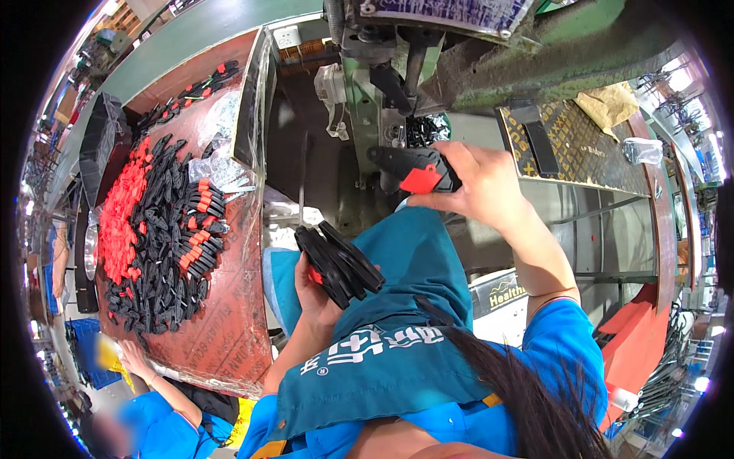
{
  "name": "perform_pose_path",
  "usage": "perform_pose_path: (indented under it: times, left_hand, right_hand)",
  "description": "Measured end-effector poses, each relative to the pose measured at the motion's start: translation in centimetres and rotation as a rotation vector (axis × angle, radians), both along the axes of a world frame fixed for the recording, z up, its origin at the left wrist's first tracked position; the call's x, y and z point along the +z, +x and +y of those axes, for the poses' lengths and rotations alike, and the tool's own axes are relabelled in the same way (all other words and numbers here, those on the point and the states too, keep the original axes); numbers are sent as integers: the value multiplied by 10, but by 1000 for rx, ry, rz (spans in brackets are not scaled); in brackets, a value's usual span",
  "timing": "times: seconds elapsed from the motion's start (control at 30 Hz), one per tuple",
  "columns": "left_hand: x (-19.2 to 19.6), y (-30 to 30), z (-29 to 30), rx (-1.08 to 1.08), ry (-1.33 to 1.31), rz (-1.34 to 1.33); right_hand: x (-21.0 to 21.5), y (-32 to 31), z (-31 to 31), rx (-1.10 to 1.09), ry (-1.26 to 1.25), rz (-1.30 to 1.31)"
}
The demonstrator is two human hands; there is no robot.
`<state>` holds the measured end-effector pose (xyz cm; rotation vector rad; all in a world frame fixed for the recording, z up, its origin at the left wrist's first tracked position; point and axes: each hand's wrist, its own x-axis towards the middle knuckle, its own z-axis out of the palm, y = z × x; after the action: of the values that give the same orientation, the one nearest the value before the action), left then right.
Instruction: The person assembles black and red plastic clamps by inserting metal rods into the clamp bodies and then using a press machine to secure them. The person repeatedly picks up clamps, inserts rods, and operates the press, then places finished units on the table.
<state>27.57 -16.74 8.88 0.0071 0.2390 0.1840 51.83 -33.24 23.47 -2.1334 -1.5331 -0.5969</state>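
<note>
While R hand (480, 182), partly closed, pinches 1 black plastic part (409, 162) w/ red tab (420, 180) by the green press (474, 88) (contact unclear), L hand (313, 301) curls round a stack (336, 264) of similar parts, approx. 4, overlapping. Step looks like feeding 1 pc; next move prob. needs alignment. Red-and-black pile (164, 222) on worktop (238, 314): uncountable.

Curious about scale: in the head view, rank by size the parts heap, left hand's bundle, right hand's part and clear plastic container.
1. Red-and-black parts heap
2. Black bundle in left hand; black-and-red part in right hand: too alike to rank, both partly covered
3. Clear plastic container
</note>
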Motion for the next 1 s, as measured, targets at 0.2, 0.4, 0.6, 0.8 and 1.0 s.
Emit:
perform_pose_path:
  times: [0.2,0.4,0.6,0.8,1.0]
  left_hand:
    - [20,17,3,-25,-31,-105]
    - [27,22,2,-5,-57,-113]
    - [15,19,4,-22,-26,-128]
    - [21,15,6,8,-39,-106]
    - [26,27,19,48,-36,-142]
  right_hand:
    - [8,20,27,23,56,-48]
    - [19,26,39,133,-11,106]
    - [32,24,44,-65,-309,583]
    - [14,21,42,-14,-253,425]
    - [-11,20,40,-15,-17,438]
